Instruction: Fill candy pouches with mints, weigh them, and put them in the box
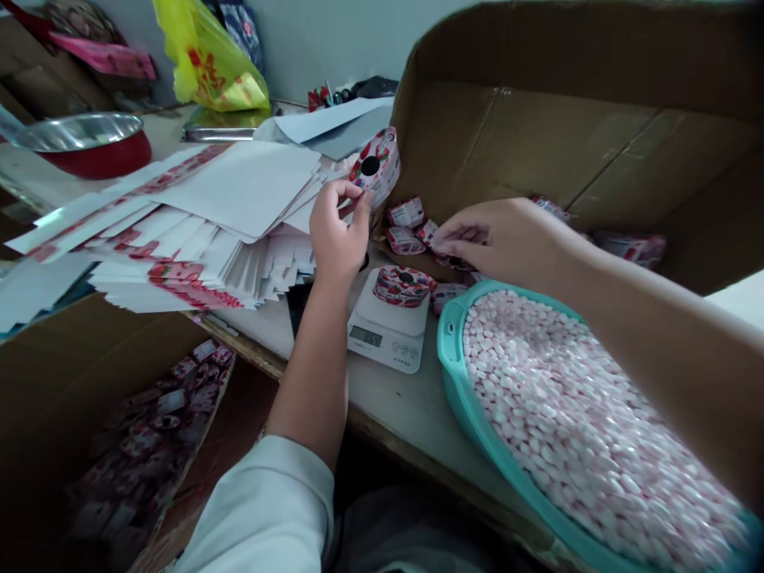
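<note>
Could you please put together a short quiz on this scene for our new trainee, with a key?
1. Which hand holds the raised patterned pack?
2. True or false: nothing rests on the white scale.
3. Fill in the colour: the small pale pieces lie in a ____ basin.

Key:
1. The left hand; its thumb and fingers pinch the pack near its lower edge.
2. False; a second pack, also patterned in red, sits on it.
3. Teal.
</note>
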Action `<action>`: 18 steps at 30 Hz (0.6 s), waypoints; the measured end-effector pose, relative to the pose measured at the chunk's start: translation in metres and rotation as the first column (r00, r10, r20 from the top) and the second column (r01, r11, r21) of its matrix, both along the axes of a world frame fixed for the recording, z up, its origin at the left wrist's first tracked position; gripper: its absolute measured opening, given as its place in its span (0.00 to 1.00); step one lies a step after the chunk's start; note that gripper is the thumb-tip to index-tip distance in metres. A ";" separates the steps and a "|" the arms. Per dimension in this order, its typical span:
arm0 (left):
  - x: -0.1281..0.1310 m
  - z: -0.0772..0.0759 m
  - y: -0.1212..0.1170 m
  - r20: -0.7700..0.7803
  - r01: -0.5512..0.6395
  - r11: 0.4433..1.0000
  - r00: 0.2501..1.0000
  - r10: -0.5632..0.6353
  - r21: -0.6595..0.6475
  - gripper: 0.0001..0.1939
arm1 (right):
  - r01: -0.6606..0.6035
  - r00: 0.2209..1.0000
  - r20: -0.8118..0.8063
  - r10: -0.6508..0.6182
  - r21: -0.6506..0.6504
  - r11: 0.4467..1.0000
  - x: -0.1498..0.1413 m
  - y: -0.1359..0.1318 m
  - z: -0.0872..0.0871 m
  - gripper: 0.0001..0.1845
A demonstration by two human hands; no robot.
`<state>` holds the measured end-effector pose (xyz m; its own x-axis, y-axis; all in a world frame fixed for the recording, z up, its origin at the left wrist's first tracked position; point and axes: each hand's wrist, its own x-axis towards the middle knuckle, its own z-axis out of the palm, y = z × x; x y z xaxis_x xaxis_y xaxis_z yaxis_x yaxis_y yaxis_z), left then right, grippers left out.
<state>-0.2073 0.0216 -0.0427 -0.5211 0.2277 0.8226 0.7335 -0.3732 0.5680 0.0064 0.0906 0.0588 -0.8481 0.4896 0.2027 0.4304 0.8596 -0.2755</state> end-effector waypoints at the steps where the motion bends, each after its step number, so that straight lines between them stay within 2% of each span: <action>1: -0.001 -0.001 0.000 -0.017 -0.002 1.000 1.000 0.002 0.000 0.19 | 0.009 1.000 -0.011 -0.009 0.033 0.999 0.007 -0.003 0.002 0.09; 4: -0.002 -0.001 -0.001 -0.039 -0.014 1.000 0.999 0.013 -0.018 0.19 | 0.048 0.998 -0.039 -0.045 0.066 0.997 0.034 -0.011 0.001 0.09; 10: -0.003 -0.001 -0.001 -0.051 -0.027 0.999 0.998 0.026 -0.021 0.19 | 0.221 0.969 -0.103 -0.226 -0.064 0.973 0.081 0.005 -0.025 0.11; 14: -0.002 -0.003 0.000 -0.048 -0.030 0.998 0.998 0.027 -0.055 0.21 | 0.230 0.968 -0.067 -0.242 -0.156 0.961 0.083 0.012 -0.037 0.14; 18: -0.002 -0.004 0.001 -0.048 -0.038 0.997 0.998 0.035 -0.065 0.22 | 0.217 0.974 -0.021 -0.224 -0.173 0.961 0.077 0.007 -0.036 0.16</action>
<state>-0.2092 0.0224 -0.0462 -0.4916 0.2636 0.8300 0.7722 -0.3086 0.5554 0.0835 0.0979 0.0230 -0.7081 0.6935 0.1328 0.5895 0.6841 -0.4296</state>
